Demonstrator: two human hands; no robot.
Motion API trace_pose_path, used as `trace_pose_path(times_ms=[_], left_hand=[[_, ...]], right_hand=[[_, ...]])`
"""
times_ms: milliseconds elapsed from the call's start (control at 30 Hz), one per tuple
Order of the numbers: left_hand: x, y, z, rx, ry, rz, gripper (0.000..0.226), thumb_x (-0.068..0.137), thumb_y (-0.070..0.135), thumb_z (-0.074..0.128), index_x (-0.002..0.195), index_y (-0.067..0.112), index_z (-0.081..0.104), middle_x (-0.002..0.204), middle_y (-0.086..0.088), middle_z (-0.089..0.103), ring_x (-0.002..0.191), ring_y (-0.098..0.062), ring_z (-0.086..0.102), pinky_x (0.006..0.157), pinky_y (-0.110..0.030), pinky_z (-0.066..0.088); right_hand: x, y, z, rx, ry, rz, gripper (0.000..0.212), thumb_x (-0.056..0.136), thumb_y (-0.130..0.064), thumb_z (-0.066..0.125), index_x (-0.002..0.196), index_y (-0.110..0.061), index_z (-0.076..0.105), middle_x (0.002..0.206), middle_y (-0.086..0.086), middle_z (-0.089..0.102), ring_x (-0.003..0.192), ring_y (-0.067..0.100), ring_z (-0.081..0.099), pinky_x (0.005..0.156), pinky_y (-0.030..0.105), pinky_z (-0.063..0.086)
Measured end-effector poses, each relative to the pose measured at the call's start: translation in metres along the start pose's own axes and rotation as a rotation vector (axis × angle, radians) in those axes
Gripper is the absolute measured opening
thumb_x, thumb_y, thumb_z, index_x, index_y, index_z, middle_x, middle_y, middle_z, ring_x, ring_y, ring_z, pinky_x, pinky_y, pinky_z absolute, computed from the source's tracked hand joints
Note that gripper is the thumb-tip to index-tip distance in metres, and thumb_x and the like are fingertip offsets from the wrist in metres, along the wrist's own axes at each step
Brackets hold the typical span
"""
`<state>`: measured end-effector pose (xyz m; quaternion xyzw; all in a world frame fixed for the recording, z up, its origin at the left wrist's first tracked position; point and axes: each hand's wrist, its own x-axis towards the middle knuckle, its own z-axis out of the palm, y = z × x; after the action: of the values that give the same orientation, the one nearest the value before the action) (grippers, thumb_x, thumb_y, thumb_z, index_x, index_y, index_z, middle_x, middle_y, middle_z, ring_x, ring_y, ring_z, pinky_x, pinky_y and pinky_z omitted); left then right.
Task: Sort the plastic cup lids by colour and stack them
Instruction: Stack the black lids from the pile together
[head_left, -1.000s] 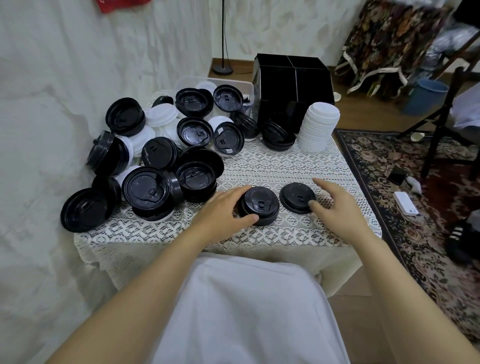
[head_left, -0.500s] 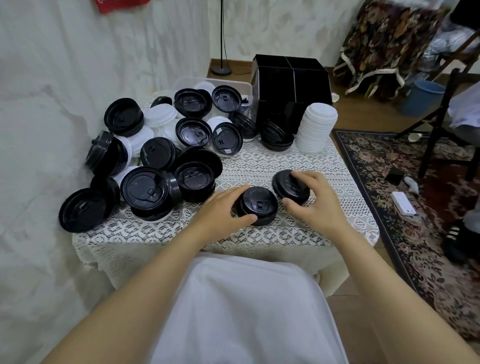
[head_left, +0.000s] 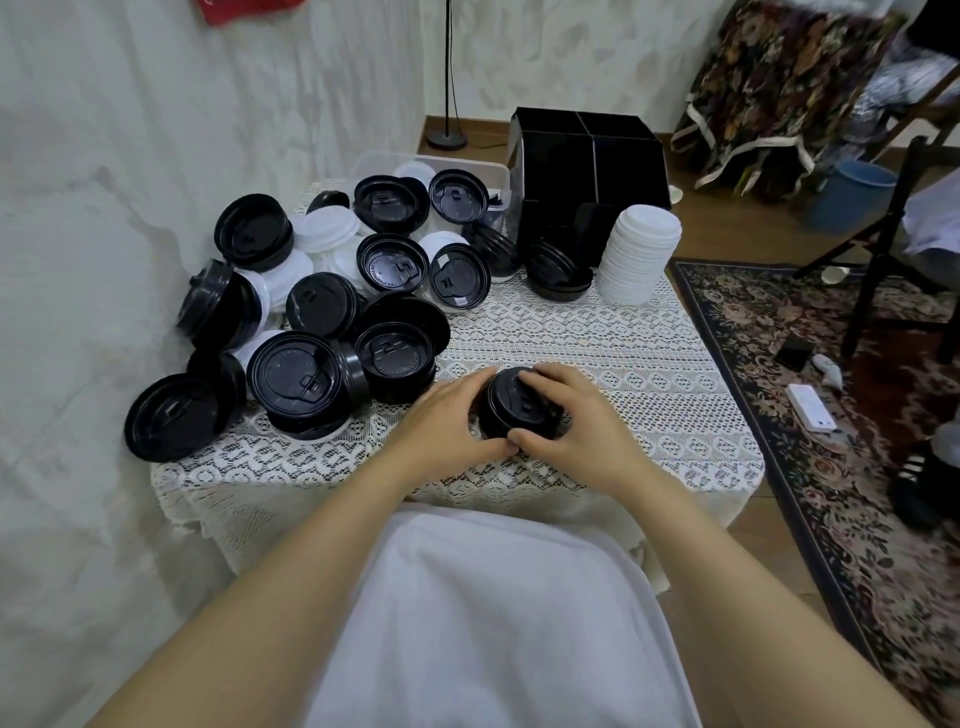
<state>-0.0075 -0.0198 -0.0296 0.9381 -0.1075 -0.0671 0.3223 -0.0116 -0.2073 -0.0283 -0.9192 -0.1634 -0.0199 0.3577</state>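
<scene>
Stack of black lids (head_left: 511, 410) at front middle of table (head_left: 623, 358); left hand (head_left: 441, 422) curled round its side, right hand (head_left: 584, 428) gripping the top. Tall white stack (head_left: 636, 254) stands behind; big mixed heap (head_left: 322, 296) unsorted. Under half done, I judge.

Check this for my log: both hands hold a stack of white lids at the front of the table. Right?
No: the head view shows the left hand and right hand holding a stack of black lids, not white, at the front of the table.

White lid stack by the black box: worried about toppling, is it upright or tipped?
Upright: the white lid stack stands on its base on the lace tablecloth.
</scene>
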Motion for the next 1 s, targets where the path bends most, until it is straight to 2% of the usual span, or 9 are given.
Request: trace_pose_path(times_ms=[100,200,333,500,667,833,900,933,1000], left_hand=[[-0.001,0.0,0.0,-0.01,-0.019,-0.006,0.091,0.076,0.053,0.072,0.15,0.036,0.022,0.148,0.005,0.038,0.139,-0.016,0.028,0.112,-0.044,0.031],[-0.003,-0.003,-0.001,-0.101,-0.025,0.018,0.075,0.086,0.042,0.065,0.149,0.041,0.023,0.148,0.007,0.038,0.139,-0.015,0.028,0.112,-0.047,0.031],[-0.003,-0.004,-0.003,-0.159,-0.008,0.038,0.059,0.092,0.044,0.053,0.147,0.043,0.029,0.146,0.014,0.041,0.137,-0.01,0.029,0.111,-0.044,0.03],[-0.004,0.0,0.0,-0.039,-0.012,0.036,0.067,0.092,0.039,0.058,0.15,0.039,0.024,0.15,0.009,0.037,0.139,-0.014,0.026,0.112,-0.043,0.029],[-0.002,0.002,0.0,-0.061,-0.006,0.017,0.067,0.09,0.036,0.06,0.15,0.034,0.027,0.145,0.004,0.044,0.138,-0.02,0.029,0.111,-0.047,0.03],[-0.005,-0.004,0.007,-0.013,0.01,0.064,0.063,0.092,0.039,0.055,0.149,0.032,0.03,0.145,0.009,0.044,0.135,-0.015,0.035,0.11,-0.043,0.034],[-0.008,-0.006,0.007,-0.14,0.122,0.112,0.049,0.093,0.032,0.053,0.141,0.022,0.048,0.137,0.004,0.054,0.127,-0.014,0.047,0.107,-0.032,0.038],[-0.01,-0.006,0.006,-0.18,0.23,0.154,0.04,0.093,0.026,0.052,0.131,0.014,0.058,0.127,0.0,0.061,0.119,-0.015,0.054,0.103,-0.026,0.039],[-0.015,-0.007,0.005,-0.091,0.49,0.273,0.029,0.092,0.015,0.05,0.11,0.003,0.069,0.107,-0.008,0.069,0.103,-0.017,0.06,0.094,-0.021,0.043]], right_hand=[[0.001,0.0,0.002,-0.012,-0.025,0.0,0.068,0.081,-0.028,0.078,0.141,-0.015,0.05,0.144,0.002,0.042,0.135,0.017,0.037,0.116,0.034,0.029],[0.002,0.002,0.002,0.005,-0.039,0.003,0.069,0.079,-0.029,0.079,0.14,-0.014,0.051,0.142,0.002,0.043,0.134,0.017,0.038,0.116,0.033,0.029],[0.003,0.005,0.001,0.022,-0.046,0.001,0.07,0.077,-0.027,0.082,0.139,-0.012,0.053,0.139,0.0,0.045,0.131,0.014,0.041,0.109,0.017,0.025],[-0.002,0.01,0.007,0.025,-0.014,-0.013,0.067,0.079,-0.024,0.08,0.139,-0.013,0.052,0.144,0.001,0.042,0.135,0.015,0.037,0.114,0.024,0.025],[-0.002,0.011,0.01,0.043,0.001,-0.009,0.065,0.079,-0.023,0.08,0.138,-0.015,0.054,0.142,-0.002,0.042,0.131,0.007,0.036,0.109,0.015,0.021],[-0.006,0.015,0.013,0.105,0.022,0.001,0.064,0.078,-0.028,0.08,0.137,-0.02,0.055,0.136,-0.016,0.04,0.128,-0.002,0.035,0.108,0.008,0.023],[-0.006,0.016,0.014,0.117,0.036,0.006,0.064,0.078,-0.029,0.08,0.136,-0.022,0.055,0.137,-0.017,0.039,0.129,-0.002,0.035,0.11,0.013,0.026],[-0.005,0.017,0.014,0.118,0.039,0.01,0.064,0.078,-0.03,0.08,0.136,-0.023,0.055,0.139,-0.016,0.04,0.13,-0.001,0.035,0.112,0.018,0.027],[-0.005,0.017,0.015,0.121,0.038,0.02,0.064,0.078,-0.032,0.08,0.136,-0.026,0.055,0.143,-0.013,0.04,0.133,0.001,0.035,0.114,0.023,0.028]])
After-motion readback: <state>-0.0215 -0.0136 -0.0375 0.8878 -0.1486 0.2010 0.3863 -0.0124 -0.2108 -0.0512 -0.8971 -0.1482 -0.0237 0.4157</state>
